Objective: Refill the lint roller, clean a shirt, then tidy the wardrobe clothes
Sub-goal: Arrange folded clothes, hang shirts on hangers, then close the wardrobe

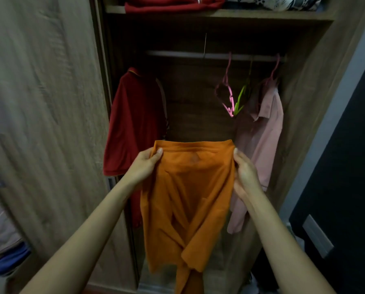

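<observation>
**Orange shirt held up at the open wardrobe**

The orange shirt point(188, 187) hangs in the air in front of the wardrobe opening. The left hand point(144, 164) is clamped on one top corner and the right hand point(246, 170) on the other, thumbs over the hem. Its lower part is bunched and twisted, so a fold made from here would likely come out crooked. Each grip is only a light pinch on the edge, and if one slipped the cloth would probably swing down towards the wardrobe floor.

A red polo shirt point(133, 124) hangs at the left end of the rail point(177, 53). A pink shirt point(264, 132) hangs at the right end, just behind the right hand. An empty pink hanger point(228, 90) and a green hanger point(241, 98) dangle beside it and could snag the cloth. Folded clothes lie on the shelf point(219, 13) above.
</observation>
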Demonstrator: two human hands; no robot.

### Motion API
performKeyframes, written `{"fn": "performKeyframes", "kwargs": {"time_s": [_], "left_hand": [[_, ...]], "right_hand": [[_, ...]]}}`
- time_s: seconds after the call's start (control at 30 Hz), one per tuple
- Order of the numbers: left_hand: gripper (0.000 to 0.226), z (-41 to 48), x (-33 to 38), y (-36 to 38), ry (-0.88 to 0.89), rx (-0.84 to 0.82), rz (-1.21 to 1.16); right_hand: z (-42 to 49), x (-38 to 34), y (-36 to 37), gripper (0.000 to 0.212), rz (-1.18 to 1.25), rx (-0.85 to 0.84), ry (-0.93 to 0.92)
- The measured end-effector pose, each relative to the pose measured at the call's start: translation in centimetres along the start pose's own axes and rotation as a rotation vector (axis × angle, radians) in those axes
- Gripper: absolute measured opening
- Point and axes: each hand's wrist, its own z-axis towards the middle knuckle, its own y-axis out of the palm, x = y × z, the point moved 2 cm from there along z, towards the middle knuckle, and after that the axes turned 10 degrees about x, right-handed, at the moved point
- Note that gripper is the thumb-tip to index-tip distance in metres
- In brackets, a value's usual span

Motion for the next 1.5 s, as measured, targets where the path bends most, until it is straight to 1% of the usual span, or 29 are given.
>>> {"fn": "performKeyframes", "kwargs": {"time_s": [0.07,0.17,0.23,0.27,0.33,0.37,0.43,0.5,0.57,0.67,0.73,0.83,0.9,1.0,1.1,1.17,1.23,1.3,1.37,1.43,1.5], "left_hand": [[0.027,0.4,0.7,-0.7,0.121,0.036,0.143],[0.021,0.9,1.4,-1.2,0.178,0.028,0.190],[0.017,1.2,1.5,-1.5,0.259,0.047,0.293],[0.015,1.5,1.5,-1.8,0.320,0.091,0.358],[0.028,1.7,1.8,-2.3,0.415,0.156,0.405],[0.037,1.6,2.1,-2.5,0.428,0.143,0.358],[0.049,1.8,2.5,-3.3,0.427,0.081,0.230],[0.054,2.0,2.6,-3.8,0.414,0.024,0.190],[0.059,2.2,2.5,-3.9,0.377,0.008,0.251],[0.067,2.5,2.9,-3.3,0.376,0.049,0.437],[0.074,2.3,3.7,-2.8,0.374,-0.014,0.452],[0.084,1.3,4.6,-2.0,0.290,-0.179,0.307],[0.089,0.9,5.1,-1.7,0.196,-0.214,0.120],[0.091,1.0,5.9,-1.1,0.078,-0.205,-0.108],[0.092,1.4,6.4,-0.4,0.053,-0.200,-0.180],[0.092,1.7,6.6,0.0,0.052,-0.192,-0.172],[0.091,2.3,7.1,0.4,0.061,-0.177,-0.162],[0.090,3.0,7.5,0.5,0.077,-0.167,-0.119],[0.089,3.5,7.6,0.4,0.083,-0.155,-0.076],[0.089,3.9,7.7,0.0,0.086,-0.158,-0.059],[0.089,4.1,7.6,-0.7,0.104,-0.165,-0.056]], "right_hand": [[0.2,-1.2,0.2,0.021,-0.153,0.090,-0.172],[0.2,-2.7,0.6,0.019,-0.329,0.107,-0.366],[0.4,-3.2,0.9,0.018,-0.373,0.109,-0.414],[0.5,-3.5,1.1,0.018,-0.377,0.120,-0.425],[0.7,-4.0,1.1,0.018,-0.371,0.169,-0.434],[0.8,-4.2,1.0,0.018,-0.366,0.191,-0.432],[1.0,-4.3,0.8,0.019,-0.363,0.207,-0.417],[0.9,-4.2,0.8,0.022,-0.381,0.198,-0.412],[0.8,-4.0,0.9,0.023,-0.395,0.189,-0.420],[0.6,-4.0,1.0,0.024,-0.397,0.198,-0.425],[0.6,-4.4,0.9,0.023,-0.381,0.208,-0.423],[0.5,-5.1,0.7,0.020,-0.360,0.175,-0.428],[0.5,-5.4,0.6,0.019,-0.383,0.125,-0.451],[0.8,-5.3,0.4,0.020,-0.524,0.057,-0.496],[1.5,-4.4,0.7,0.020,-0.695,-0.022,-0.496],[2.5,-4.4,1.7,0.019,-0.756,-0.047,-0.590],[4.1,-5.5,4.2,0.024,-0.796,-0.063,-0.745],[6.4,-7.2,7.5,0.031,-0.849,-0.039,-0.913],[9.4,-8.3,10.6,0.041,-0.975,-0.002,-0.999],[12.7,-8.7,12.6,0.051,-1.141,0.058,-0.976],[15.4,-8.6,13.5,0.059,-1.256,0.126,-0.894]]}}
